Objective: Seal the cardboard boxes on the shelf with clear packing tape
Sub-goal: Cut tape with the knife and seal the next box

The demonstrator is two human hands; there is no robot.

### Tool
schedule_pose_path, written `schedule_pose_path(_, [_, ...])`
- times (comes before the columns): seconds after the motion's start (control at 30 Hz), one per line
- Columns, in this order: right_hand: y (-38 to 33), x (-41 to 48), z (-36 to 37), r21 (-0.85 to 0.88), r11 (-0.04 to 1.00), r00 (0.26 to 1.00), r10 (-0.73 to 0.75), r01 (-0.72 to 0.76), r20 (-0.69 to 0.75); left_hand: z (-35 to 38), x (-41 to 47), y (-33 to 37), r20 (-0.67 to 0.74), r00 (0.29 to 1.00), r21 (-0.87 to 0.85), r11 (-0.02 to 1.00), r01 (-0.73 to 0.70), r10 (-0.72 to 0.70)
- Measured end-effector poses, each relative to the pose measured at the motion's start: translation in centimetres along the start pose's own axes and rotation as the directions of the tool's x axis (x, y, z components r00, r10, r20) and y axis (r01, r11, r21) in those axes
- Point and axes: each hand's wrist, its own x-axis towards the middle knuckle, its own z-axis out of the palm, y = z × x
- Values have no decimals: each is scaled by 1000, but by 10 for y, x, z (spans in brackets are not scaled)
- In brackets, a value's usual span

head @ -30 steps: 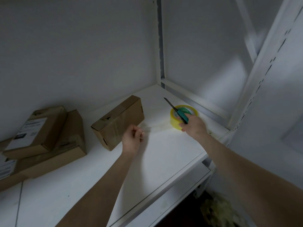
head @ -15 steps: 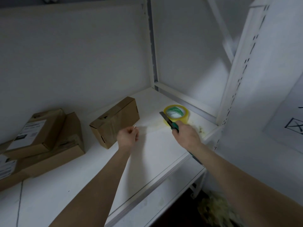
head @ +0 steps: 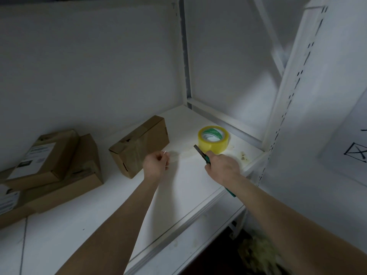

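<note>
A tape strip [head: 175, 160] is pinched in the grip of the left hand [head: 156, 167], fingers curled round its free end, while a green-handled knife [head: 202, 157] is clasped in the grip of the right hand [head: 222, 169]. The strip is stretched low over the white shelf [head: 178, 195] from the left hand towards the yellow-tinted roll [head: 213, 143], which is stood flat near the shelf's right back corner. The knife's blade is pointed up and to the left, its tip placed at the strip just in front of the roll; whether blade and tape are touching cannot be told. The handle's tail is seen under the right wrist, past the shelf's front edge.

A small cardboard box [head: 139, 145] is laid on the shelf just behind and left of the left hand, with glossy tape seen across its near end. Well to the left, two more are stacked: a labelled upper box [head: 39, 157] is rested on a larger lower box [head: 83, 175]. A fourth box [head: 8, 201], also labelled, is cut off by the left edge of the view.

The shelf is bounded by white walls and, at right, a slotted upright [head: 288, 92]. A lower shelf [head: 188, 245] is seen beneath the front edge, and a sheet [head: 349, 147] marked with a crossed square is fixed at far right.
</note>
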Motion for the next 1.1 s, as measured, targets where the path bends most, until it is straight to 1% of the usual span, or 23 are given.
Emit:
schedule_pose_path(0.2, [-8,10,-1,-139,989,999,-47,48,13,1,-4,5,50,997,22,998,-60,59])
schedule_pose_path(0.33, [-13,17,-1,-187,980,997,-57,64,43,0,-2,9,58,995,35,996,-84,82])
schedule_pose_path(0.43, [-14,22,-2,-183,981,997,-49,59,59,-3,-2,11,82,991,77,991,-112,106])
schedule_pose_path(0.57, [-14,33,-7,-165,986,999,-27,30,19,-5,-3,13,91,988,103,986,-134,125])
schedule_pose_path(0.67, [-16,41,-14,-108,994,998,-20,26,58,-6,-4,14,106,984,126,980,-157,144])
schedule_pose_path(0.77, [-16,44,-18,-133,990,995,-37,49,97,-9,-3,16,97,983,149,975,-166,153])
schedule_pose_path(0.9, [-14,45,-12,-135,990,998,-34,42,62,-15,1,17,74,985,159,974,-164,154])
schedule_pose_path(1.0, [-11,47,-7,-138,989,999,-43,44,5,-15,1,20,64,983,192,965,-181,171])
schedule_pose_path(1.1, [-9,49,-1,-151,987,998,-55,48,-43,-20,5,25,-6,984,194,965,-174,179])
